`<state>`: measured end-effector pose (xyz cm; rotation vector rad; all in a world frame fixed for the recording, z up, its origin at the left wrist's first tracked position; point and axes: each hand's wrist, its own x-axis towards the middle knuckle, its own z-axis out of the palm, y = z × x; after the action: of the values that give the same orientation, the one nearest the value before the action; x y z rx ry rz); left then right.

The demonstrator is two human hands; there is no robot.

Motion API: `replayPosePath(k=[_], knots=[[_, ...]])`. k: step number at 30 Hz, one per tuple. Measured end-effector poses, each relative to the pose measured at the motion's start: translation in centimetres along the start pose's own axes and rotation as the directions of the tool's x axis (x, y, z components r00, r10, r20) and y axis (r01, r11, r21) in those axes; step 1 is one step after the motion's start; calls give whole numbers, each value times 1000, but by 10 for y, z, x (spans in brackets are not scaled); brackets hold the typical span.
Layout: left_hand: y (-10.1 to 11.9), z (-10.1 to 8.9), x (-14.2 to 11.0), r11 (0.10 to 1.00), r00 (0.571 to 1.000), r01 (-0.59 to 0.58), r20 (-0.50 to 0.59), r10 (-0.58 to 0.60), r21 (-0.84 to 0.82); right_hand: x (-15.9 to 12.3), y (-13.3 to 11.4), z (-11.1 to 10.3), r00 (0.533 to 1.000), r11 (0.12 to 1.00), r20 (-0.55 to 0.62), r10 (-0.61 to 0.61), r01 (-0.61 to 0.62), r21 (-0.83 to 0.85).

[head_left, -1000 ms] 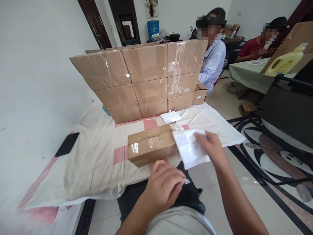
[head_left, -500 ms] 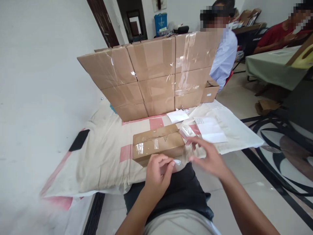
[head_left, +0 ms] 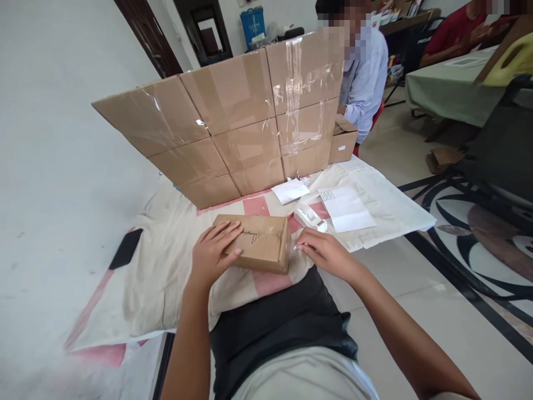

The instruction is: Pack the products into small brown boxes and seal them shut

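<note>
A brown cardboard box [head_left: 266, 247] lies closed on the cloth-covered table in front of me. My left hand [head_left: 214, 250] rests flat on its left end, with the fingers stretched over the top. Just off the box's right end, my right hand [head_left: 327, 250] is closed in a pinch. A small white label [head_left: 296, 247] pokes out from its fingertips, mostly hidden. Behind that hand sits a white tape dispenser [head_left: 310, 218], not touched by it.
A tall taped cardboard panel [head_left: 250, 125] stands across the back. White papers [head_left: 350, 210] lie to the right, and a black phone [head_left: 126, 248] is at the left edge. Behind the panel, by a small labelled box [head_left: 343, 145], sits a person in a light shirt [head_left: 366, 78].
The small white label has passed from my left hand to my right. My left hand has come down on the box, which now sits turned at a different angle.
</note>
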<state>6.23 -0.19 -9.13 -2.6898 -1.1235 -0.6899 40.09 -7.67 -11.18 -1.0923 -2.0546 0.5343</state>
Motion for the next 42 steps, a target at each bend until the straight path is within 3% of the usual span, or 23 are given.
replayPosePath(k=[3,6,10,12,15,17,20,25,33,39,42], knots=[[-15,0,-4,999,999,-50,8,50,-6,1,0,17,999,999,44,-13,11,36],[-14,1,-6,997,997,-75,-6,75,-1,5,4,31,999,1000,34,3,-4,13],[-10,1,-3,995,995,-97,-25,97,-5,11,11,41,989,985,-30,144,-146,-91],[-10,1,-2,995,995,-102,-21,102,-2,10,14,45,960,955,-125,251,-267,-129],[-10,2,-1,993,993,-115,-32,114,-9,8,19,50,874,889,-257,412,-448,-95],[-12,2,-2,991,991,-127,-45,126,-34,8,24,52,895,917,-202,398,-397,46],[-16,2,-4,986,987,-149,-71,144,-80,9,30,51,976,925,-8,216,-202,321],[-22,3,-7,973,981,-181,-90,170,-143,11,30,47,975,834,208,78,-178,523],[-22,5,-7,974,975,-196,-126,182,-114,4,28,56,982,842,71,177,-189,506],[-21,10,-8,974,970,-205,-151,189,-97,3,-21,77,960,929,-28,280,-263,261],[-16,11,-16,977,948,-191,-277,158,-96,9,-40,84,951,959,-179,253,-223,173]])
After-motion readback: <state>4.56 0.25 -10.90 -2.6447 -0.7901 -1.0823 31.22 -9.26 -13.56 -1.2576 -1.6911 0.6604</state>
